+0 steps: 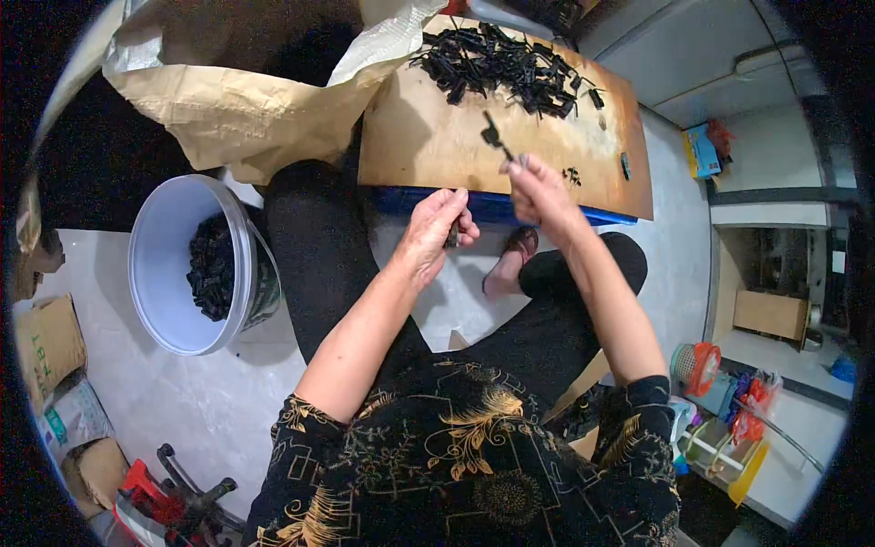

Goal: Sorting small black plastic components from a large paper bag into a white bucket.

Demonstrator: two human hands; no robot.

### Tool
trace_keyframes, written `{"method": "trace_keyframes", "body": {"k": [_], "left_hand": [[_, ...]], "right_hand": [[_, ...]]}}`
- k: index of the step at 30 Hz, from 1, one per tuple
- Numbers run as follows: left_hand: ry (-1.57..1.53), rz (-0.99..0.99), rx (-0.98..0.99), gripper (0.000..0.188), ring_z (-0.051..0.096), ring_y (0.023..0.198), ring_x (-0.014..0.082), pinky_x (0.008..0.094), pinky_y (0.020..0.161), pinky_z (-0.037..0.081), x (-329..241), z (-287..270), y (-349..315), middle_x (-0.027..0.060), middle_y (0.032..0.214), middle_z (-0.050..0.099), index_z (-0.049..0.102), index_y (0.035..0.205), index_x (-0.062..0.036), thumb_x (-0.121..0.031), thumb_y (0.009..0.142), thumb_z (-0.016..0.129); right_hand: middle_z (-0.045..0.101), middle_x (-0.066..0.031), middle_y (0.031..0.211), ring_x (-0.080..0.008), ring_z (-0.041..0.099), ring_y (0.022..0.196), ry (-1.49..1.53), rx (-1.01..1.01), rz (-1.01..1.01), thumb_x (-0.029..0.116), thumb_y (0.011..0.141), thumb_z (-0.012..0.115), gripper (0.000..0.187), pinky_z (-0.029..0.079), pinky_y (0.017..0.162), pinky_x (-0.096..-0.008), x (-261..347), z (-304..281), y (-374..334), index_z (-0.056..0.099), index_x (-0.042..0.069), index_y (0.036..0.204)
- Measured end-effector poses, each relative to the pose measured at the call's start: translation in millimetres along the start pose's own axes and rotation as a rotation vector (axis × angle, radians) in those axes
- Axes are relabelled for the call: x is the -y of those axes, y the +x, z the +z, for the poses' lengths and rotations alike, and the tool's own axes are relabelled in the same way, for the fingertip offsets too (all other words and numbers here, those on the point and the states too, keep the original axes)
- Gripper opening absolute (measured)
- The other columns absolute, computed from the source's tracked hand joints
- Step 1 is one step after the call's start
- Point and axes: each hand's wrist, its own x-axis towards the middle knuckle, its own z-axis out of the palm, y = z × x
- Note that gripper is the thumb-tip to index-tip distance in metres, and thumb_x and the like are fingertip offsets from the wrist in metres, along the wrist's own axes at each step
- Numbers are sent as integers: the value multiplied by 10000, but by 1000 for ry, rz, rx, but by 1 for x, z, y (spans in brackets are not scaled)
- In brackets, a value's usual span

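My right hand [540, 190] is above the near edge of the wooden board [401, 137], pinching a thin black plastic piece [493, 137] that points up and away. My left hand [437, 228] is curled just off the board's edge, closed round a small dark piece [452, 235] mostly hidden by the fingers. Across the far part of the board lies a heap of similar black plastic pieces [510, 68]. A few tiny dark bits [572, 176] and a small teal object [625, 166] rest to the right of my right hand.
A white bucket [150, 273] holding black pieces stands on the floor at my left. A tan woven sack [246, 118] lies open beyond it. Under the board shows a blue edge [492, 206]. Shelves with a cardboard box [770, 314] and baskets [702, 367] are at the right.
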Motion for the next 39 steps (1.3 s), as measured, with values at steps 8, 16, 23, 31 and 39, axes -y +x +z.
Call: {"method": "trace_keyframes", "body": {"k": [8,16,23,31,39], "left_hand": [[56,71,123,624,523,565,98,182,421,369,-4,6,-11,68,819,553,273,1278,12,-174,811,640],[-99,39,265,538,509,549,99,161,381,327,-6,4,-9,115,945,596,357,1222,-35,-197,805,656],[-5,110,206,476,582,608,99,157,375,335,-1,4,-6,98,890,623,387,1193,-46,-151,807,645],[371,202,24,311,523,544,59,157,379,312,10,10,-3,25,749,583,429,1078,-92,-80,817,597],[730,265,-70,260,455,572,102,260,515,416,18,7,3,37,716,492,408,970,-57,-15,772,571]], "right_hand": [[357,94,587,-11,280,449,-217,58,-210,226,911,493,143,204,385,-175,-39,7,-36,539,91,931],[369,101,630,-2,301,503,-247,197,-206,230,912,503,123,218,430,-167,-57,12,-43,527,117,957],[408,86,663,-9,334,540,-261,47,-325,226,917,489,204,243,453,-168,-68,14,-38,517,86,1062],[414,40,637,-40,366,557,-291,51,-270,281,945,403,244,279,471,-188,-47,19,-38,503,70,1019],[416,24,665,-67,391,601,-497,122,-306,258,942,419,226,358,549,-221,-54,14,-28,493,49,986]]}}
